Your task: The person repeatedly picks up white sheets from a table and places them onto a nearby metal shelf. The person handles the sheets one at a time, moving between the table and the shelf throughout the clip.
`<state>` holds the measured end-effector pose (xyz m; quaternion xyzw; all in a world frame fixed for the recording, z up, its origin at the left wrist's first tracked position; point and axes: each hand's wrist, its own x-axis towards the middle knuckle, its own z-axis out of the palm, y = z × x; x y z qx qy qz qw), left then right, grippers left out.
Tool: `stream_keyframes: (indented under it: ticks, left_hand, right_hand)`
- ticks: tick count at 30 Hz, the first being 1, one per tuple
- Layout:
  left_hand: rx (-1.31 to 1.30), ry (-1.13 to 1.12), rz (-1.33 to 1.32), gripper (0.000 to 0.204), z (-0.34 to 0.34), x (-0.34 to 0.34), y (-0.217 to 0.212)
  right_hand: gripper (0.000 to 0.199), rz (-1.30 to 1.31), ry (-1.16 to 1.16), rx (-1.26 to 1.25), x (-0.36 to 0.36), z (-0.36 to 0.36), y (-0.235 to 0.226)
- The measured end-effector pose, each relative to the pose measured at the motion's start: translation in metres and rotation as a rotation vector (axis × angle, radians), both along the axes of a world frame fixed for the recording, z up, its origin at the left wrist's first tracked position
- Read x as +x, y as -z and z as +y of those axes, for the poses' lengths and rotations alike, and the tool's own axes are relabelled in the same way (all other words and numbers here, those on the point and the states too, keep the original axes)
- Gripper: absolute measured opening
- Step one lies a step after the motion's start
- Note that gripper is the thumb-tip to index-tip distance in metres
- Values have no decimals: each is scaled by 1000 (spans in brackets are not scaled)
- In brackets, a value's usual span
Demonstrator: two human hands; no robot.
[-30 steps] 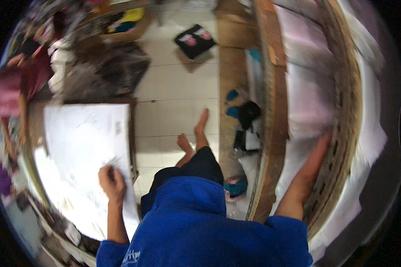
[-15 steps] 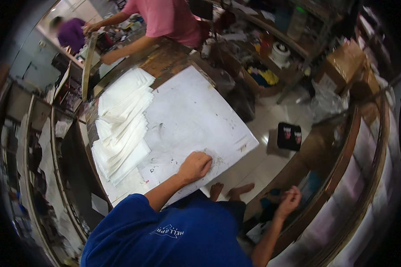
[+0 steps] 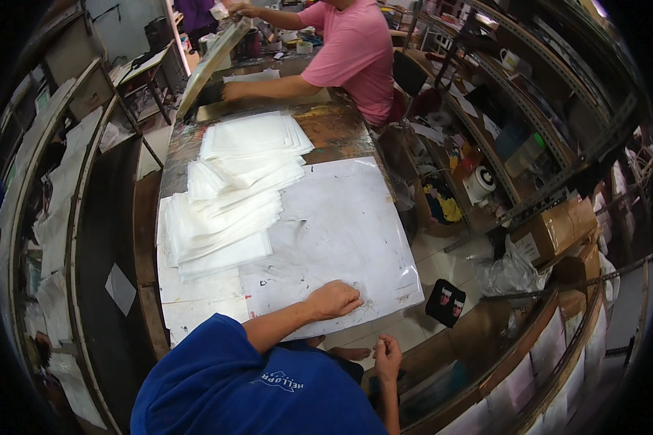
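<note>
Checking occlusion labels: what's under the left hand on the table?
The left hand rests fisted on a large white sheet near its front edge. The sheet covers the worktable; the surface beneath it is hidden. Stacks of white bags overlap the sheet's left side.

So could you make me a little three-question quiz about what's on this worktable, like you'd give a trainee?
1. True or false: the left hand rests on the large white sheet.
2. What lies left of that sheet? A) fanned stacks of white bags B) a pile of bricks C) a laptop
3. Where is the right hand: on the table or off its near edge?

Key:
1. True.
2. A.
3. Off the near edge, over the floor, fingers loosely curled, nothing visibly held.
</note>
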<state>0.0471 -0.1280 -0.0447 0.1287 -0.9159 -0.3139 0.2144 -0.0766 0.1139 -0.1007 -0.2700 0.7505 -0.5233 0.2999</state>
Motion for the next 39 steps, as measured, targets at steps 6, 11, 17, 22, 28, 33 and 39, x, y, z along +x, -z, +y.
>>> stream_keyframes:
  ticks: [6, 11, 17, 22, 28, 33, 39]
  left_hand:
    - [-9, -4, 33, 30, 0, 2, 0]
    - [129, -96, 74, 28, -1, 8, -4]
    - [302, -398, 263, 10, -16, 24, -32]
    - [-160, -609, 284, 20, -74, 43, -53]
    - [-466, -647, 28, 21, -115, 47, -61]
    - [-479, -552, -298, 13, -128, 33, -15]
    - [-473, -440, -420, 9, -119, 18, -19]
  right_hand:
    - [23, -25, -72, 64, 4, -6, -11]
    - [23, -30, -90, 50, 1, -10, -24]
    - [23, -120, -40, 42, 1, -11, -48]
    - [24, -25, -62, 94, -5, 0, -35]
    - [25, -80, -59, 93, 0, 1, -37]
    - [26, 10, -68, 101, 0, 10, -23]
    - [24, 9, -57, 127, 4, 14, -21]
